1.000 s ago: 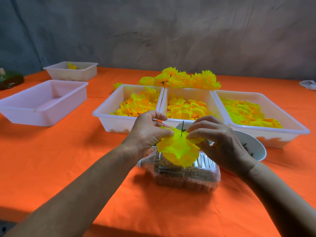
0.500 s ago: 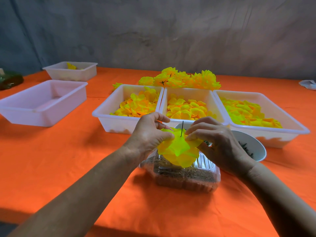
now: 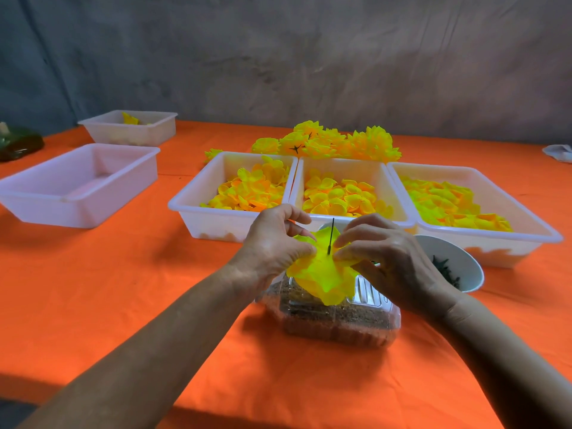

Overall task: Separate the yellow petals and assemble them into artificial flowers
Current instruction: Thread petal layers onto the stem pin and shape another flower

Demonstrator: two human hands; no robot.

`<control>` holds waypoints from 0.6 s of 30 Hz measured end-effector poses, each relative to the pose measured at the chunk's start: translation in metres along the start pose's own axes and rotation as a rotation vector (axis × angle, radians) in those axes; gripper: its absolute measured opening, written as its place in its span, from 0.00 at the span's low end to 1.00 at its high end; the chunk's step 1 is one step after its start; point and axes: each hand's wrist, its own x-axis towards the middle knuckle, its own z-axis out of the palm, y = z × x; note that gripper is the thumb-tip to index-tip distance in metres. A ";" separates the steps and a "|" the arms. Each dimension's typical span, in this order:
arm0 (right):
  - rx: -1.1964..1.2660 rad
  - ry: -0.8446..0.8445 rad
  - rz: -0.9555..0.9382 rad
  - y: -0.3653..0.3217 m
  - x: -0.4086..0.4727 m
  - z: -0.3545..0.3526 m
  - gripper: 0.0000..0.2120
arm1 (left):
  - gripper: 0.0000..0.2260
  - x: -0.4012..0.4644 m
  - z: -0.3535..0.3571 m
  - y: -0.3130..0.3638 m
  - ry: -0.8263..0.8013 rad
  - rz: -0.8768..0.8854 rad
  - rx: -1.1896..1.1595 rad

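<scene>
- The left hand [image 3: 272, 243] pinches the left side of a stack of yellow petals [image 3: 325, 274], thumb and curled fingers closed on the fabric
- The right hand [image 3: 387, 258] grips the right side of the same petals, its fingers bent over the top edge
- A thin dark stem [image 3: 330, 236] stands upright through the middle of the petals, between the two hands
- The petals hang above a clear plastic box [image 3: 340, 320] of brownish bits, which sits near the front edge of the orange table [image 3: 123, 289], about mid-width
- Just right of the hands stands a white bowl [image 3: 458, 261] with small dark green pieces inside
- Behind the hands three white trays sit side by side, touching: the left tray [image 3: 198, 212], the middle tray [image 3: 371, 171] and the right tray [image 3: 526, 218], each holding loose yellow-orange petals
- Finished yellow flowers [image 3: 334, 144] are heaped behind the trays, toward the back edge
- Toward the left edge sits an empty white tray [image 3: 77, 184]; behind it, near the back left corner, a smaller tray [image 3: 130, 128] holds a yellow scrap
</scene>
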 end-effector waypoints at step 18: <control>0.225 -0.014 0.475 -0.013 0.003 0.000 0.06 | 0.13 -0.005 0.002 -0.004 0.075 0.185 0.204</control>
